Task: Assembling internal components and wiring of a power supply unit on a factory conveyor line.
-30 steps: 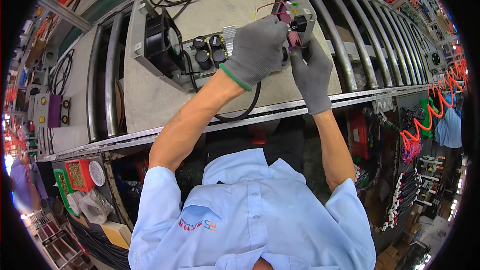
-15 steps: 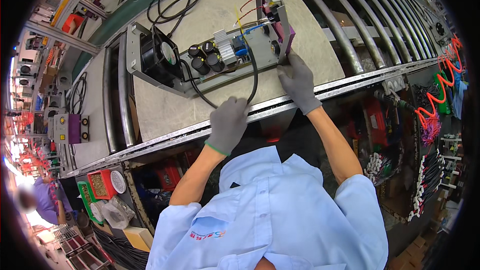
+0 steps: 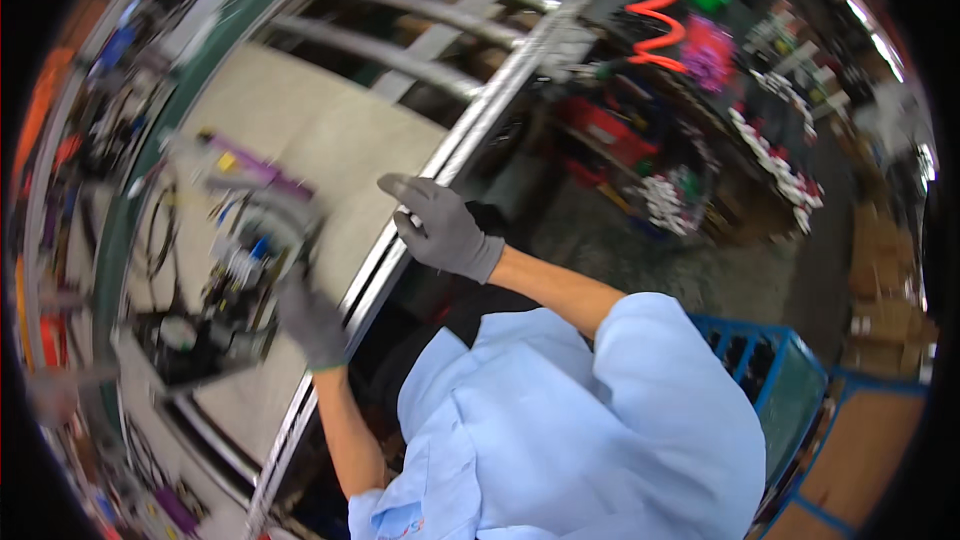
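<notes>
My left hand (image 3: 314,322), in a grey glove, is at the near side of an opened electronic unit (image 3: 242,262). Motion blurs its fingers, which look closed on a black cable (image 3: 305,240) running to the unit. The unit lies on a pale board (image 3: 335,130); its black fan (image 3: 180,335) sits toward the lower left and its purple end panel (image 3: 258,168) toward the top. Apart from the unit, my right hand (image 3: 445,228), gloved in grey too, hovers above the metal rail with nothing in it, thumb and fingers apart.
Metal rollers (image 3: 400,8) continue the line beyond the board. A long metal rail (image 3: 455,145) edges the bench beside me. To the right are an orange coiled hose (image 3: 655,15), a red bin (image 3: 607,130), bundled white connectors (image 3: 665,205) and a blue-framed rack (image 3: 770,370).
The whole view has swung to the right, so the unit now appears further left. My right hand has come off the unit's end panel. My left hand stays by the cable.
</notes>
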`<state>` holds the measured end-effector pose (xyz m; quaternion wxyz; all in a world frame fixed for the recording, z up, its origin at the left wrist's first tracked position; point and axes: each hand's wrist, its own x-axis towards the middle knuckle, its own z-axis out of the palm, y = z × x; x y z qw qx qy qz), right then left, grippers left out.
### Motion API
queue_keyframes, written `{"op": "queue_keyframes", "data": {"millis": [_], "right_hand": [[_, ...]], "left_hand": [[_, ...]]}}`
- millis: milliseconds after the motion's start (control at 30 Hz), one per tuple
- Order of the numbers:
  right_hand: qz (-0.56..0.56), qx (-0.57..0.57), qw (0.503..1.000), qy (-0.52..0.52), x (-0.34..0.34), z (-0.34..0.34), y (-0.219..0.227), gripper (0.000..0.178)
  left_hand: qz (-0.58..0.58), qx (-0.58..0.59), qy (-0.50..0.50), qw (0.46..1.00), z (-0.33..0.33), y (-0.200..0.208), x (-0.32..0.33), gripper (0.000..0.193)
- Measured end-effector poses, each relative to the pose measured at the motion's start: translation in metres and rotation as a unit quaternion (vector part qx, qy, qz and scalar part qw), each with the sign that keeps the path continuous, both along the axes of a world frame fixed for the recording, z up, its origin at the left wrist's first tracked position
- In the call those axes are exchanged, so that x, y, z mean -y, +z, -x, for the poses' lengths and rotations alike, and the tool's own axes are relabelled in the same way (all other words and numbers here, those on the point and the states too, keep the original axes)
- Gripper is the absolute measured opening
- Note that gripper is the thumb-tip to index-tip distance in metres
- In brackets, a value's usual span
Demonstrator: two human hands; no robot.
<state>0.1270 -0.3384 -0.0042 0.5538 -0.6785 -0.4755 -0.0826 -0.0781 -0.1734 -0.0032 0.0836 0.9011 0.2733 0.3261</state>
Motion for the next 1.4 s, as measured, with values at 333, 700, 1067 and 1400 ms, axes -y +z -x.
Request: {"op": "queue_keyframes", "data": {"millis": [333, 700, 1067, 1400], "right_hand": [[0.154, -0.047, 0.903, -0.398, 0.269, -0.144, -0.039, 0.034], [0.444, 0.164, 0.636, -0.609, 0.415, -0.287, 0.067, 0.033], [0.473, -0.034, 0.605, -0.640, 0.523, -0.361, 0.056, 0.037], [0.119, 0.104, 0.838, -0.523, 0.478, -0.396, 0.158, 0.029]], "left_hand": [[0.022, -0.029, 0.052, 0.998, 0.009, 0.007, -0.008, 0.021], [0.028, -0.047, 0.022, 0.998, 0.026, 0.034, 0.021, 0.027], [0.008, -0.001, -0.032, 0.999, 0.009, 0.045, 0.042, 0.021], [0.005, 0.044, -0.082, 0.996, 0.013, 0.017, 0.019, 0.053]]}}
